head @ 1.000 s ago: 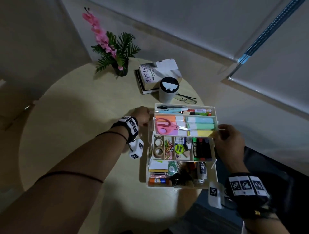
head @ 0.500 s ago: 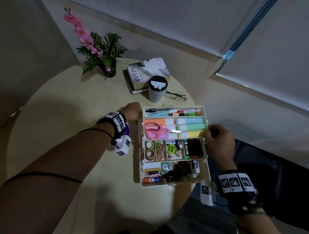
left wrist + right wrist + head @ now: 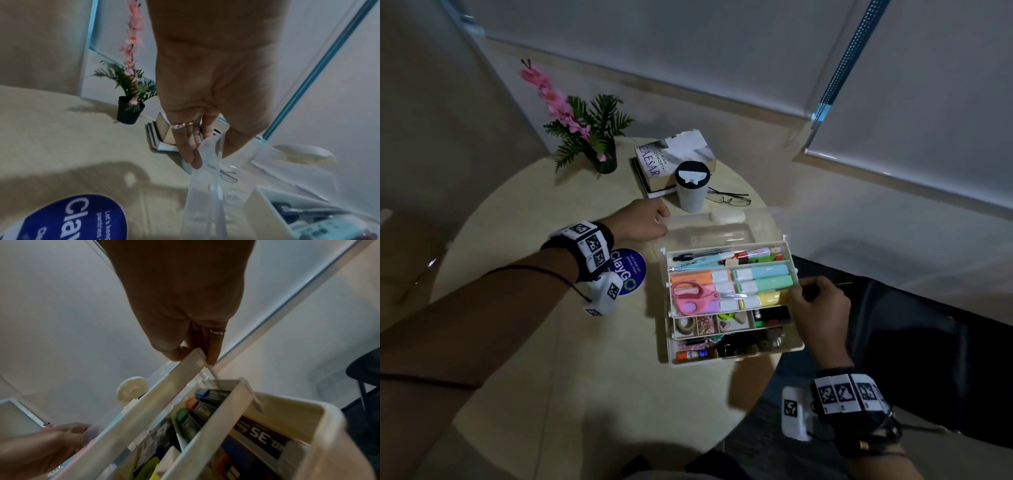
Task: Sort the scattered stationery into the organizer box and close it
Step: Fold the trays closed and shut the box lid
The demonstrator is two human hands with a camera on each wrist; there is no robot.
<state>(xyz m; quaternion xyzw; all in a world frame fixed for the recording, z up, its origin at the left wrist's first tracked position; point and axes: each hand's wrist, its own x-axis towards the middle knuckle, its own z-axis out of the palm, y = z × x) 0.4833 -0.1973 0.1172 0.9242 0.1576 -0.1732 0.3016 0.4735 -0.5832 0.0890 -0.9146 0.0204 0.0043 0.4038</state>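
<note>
The cream organizer box (image 3: 736,354) stands open at the round table's right edge. Its top tray (image 3: 789,260) holds pink scissors (image 3: 695,296), pastel highlighters (image 3: 760,284) and pens. It overlaps most of the middle tray (image 3: 722,323), which holds tape, clips and markers (image 3: 197,410). My left hand (image 3: 664,219) pinches the clear lid (image 3: 709,233) at its left corner. In the left wrist view, that hand (image 3: 209,155) has its thumb in front of the lid (image 3: 205,203) and its fingers behind. My right hand (image 3: 796,291) pinches the top tray's right end (image 3: 156,402).
Behind the box are a lidded cup (image 3: 691,186), glasses (image 3: 729,198), a stack of books (image 3: 664,161) and a potted plant (image 3: 602,161). A round blue sticker (image 3: 630,270) lies under my left wrist. A dark chair (image 3: 911,325) stands to the right, past the table edge.
The top tray has slid toward me over the middle tray, which now shows only a strip. My left hand went from the tray's left side to the clear lid, which has tilted forward.
</note>
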